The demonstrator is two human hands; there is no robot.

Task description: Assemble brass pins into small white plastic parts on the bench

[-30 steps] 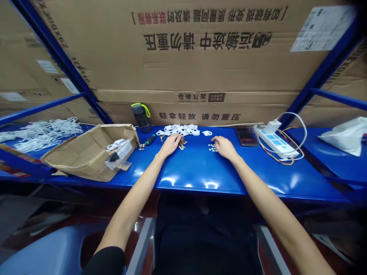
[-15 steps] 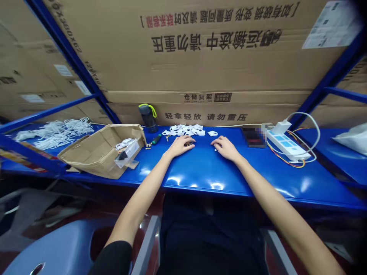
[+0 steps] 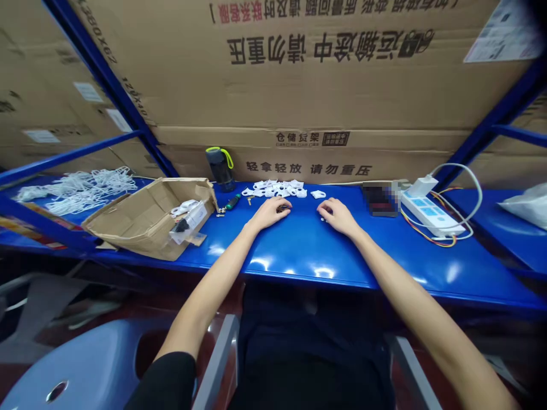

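My left hand [image 3: 270, 211] rests on the blue tabletop [image 3: 294, 245], its fingers curled round a small cluster of brownish, brass-coloured parts [image 3: 282, 209]. Their exact kind is too small to tell. To the right, my right hand [image 3: 338, 216] is bent with thumb and forefinger close together; whatever lies between them is hidden. Tiny white bits [image 3: 323, 219] lie under its fingers. Behind both hands spreads a pile of white plastic pieces [image 3: 277, 188] with holes. One single white piece [image 3: 318, 195] sits apart, just beyond my right hand.
An open cardboard box [image 3: 128, 222] with bagged items stands left, near a green-handled screwdriver [image 3: 233, 201] and a dark bottle [image 3: 220, 169]. White cords [image 3: 89, 191] lie farther left. At right are a dark, partly blurred object [image 3: 380, 199] and a power strip [image 3: 431, 213] with looping cables.
The view has tilted slightly downward. My left hand stays by the brass-coloured parts, which show a little more. My right hand's fingers have curled in slightly by the tiny white bits.
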